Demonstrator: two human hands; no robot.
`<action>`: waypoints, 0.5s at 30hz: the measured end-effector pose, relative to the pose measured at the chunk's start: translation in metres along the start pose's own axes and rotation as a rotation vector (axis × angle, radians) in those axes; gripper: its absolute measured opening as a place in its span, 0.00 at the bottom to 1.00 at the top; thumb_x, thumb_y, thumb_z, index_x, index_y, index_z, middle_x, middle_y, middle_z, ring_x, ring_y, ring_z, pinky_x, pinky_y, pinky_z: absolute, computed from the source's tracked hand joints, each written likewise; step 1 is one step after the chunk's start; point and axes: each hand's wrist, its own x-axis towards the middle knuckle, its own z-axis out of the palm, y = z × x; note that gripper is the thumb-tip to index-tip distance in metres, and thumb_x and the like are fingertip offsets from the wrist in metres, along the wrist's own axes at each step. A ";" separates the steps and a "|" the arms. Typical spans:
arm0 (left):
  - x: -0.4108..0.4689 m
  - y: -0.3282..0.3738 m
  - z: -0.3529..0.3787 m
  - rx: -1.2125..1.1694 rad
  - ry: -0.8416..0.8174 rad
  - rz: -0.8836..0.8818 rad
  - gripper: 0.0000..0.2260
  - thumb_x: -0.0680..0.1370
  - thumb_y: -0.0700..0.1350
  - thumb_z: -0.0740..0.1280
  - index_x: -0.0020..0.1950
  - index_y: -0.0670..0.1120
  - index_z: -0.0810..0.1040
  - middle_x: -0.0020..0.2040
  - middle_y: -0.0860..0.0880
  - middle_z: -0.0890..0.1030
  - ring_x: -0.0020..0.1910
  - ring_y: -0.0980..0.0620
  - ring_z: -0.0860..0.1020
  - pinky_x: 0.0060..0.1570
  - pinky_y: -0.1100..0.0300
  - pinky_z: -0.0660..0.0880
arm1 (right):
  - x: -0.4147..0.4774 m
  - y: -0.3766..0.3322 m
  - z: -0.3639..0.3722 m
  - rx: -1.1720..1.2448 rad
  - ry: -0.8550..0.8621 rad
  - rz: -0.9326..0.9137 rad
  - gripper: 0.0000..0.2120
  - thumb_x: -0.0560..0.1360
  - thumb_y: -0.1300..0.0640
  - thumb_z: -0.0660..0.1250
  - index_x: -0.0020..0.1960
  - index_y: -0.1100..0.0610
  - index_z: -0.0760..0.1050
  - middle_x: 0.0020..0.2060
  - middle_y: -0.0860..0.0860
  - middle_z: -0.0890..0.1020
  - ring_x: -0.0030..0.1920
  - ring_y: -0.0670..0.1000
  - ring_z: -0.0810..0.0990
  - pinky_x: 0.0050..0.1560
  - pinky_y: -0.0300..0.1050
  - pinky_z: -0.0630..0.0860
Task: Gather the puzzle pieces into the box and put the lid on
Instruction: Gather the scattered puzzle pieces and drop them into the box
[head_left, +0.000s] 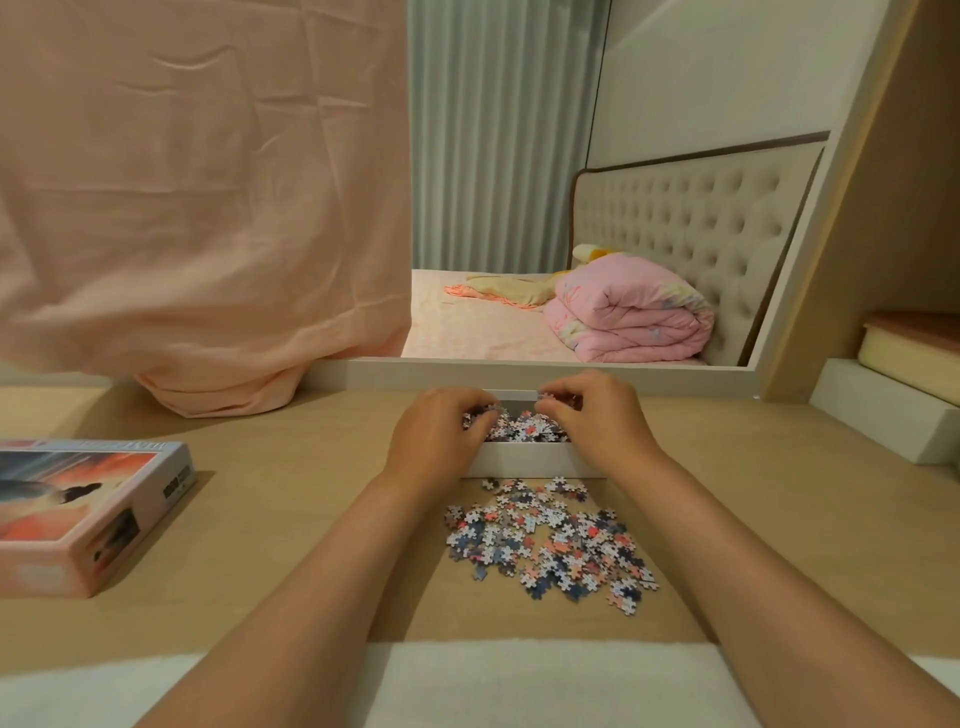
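Note:
A white open box (524, 460) stands at the middle of the wooden desk, with puzzle pieces heaped inside. My left hand (436, 441) and my right hand (597, 415) are both over the box, fingers curled on handfuls of pieces. A loose pile of puzzle pieces (550, 540) in white, blue and pink lies on the desk just in front of the box. The lid (78, 514), printed with a sunset picture, lies picture side up at the left edge of the desk.
A peach cloth (197, 208) hangs down onto the desk at the back left. A mirror behind the box reflects a bed with a pink quilt (628, 317). White foam blocks (883, 405) sit at the right. A white cushion edge (540, 680) runs along the front.

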 end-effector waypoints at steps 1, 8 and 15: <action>0.001 -0.003 0.004 0.040 -0.019 0.021 0.09 0.79 0.53 0.66 0.55 0.56 0.83 0.46 0.58 0.83 0.47 0.56 0.74 0.45 0.55 0.73 | 0.002 0.004 0.005 -0.045 -0.051 -0.009 0.11 0.78 0.54 0.70 0.59 0.54 0.83 0.50 0.50 0.83 0.48 0.47 0.78 0.49 0.39 0.69; 0.004 -0.009 0.013 0.190 -0.166 0.115 0.15 0.82 0.55 0.58 0.65 0.56 0.79 0.61 0.56 0.78 0.59 0.52 0.68 0.58 0.56 0.64 | -0.001 0.019 0.013 -0.158 -0.221 -0.050 0.14 0.82 0.55 0.63 0.65 0.55 0.80 0.59 0.51 0.81 0.60 0.52 0.77 0.60 0.43 0.70; -0.003 -0.005 0.011 0.221 -0.265 0.163 0.16 0.82 0.53 0.58 0.68 0.57 0.75 0.61 0.54 0.74 0.62 0.52 0.68 0.62 0.55 0.63 | -0.017 0.016 0.002 -0.141 -0.294 -0.087 0.13 0.82 0.57 0.62 0.63 0.52 0.81 0.60 0.47 0.82 0.60 0.47 0.78 0.61 0.40 0.71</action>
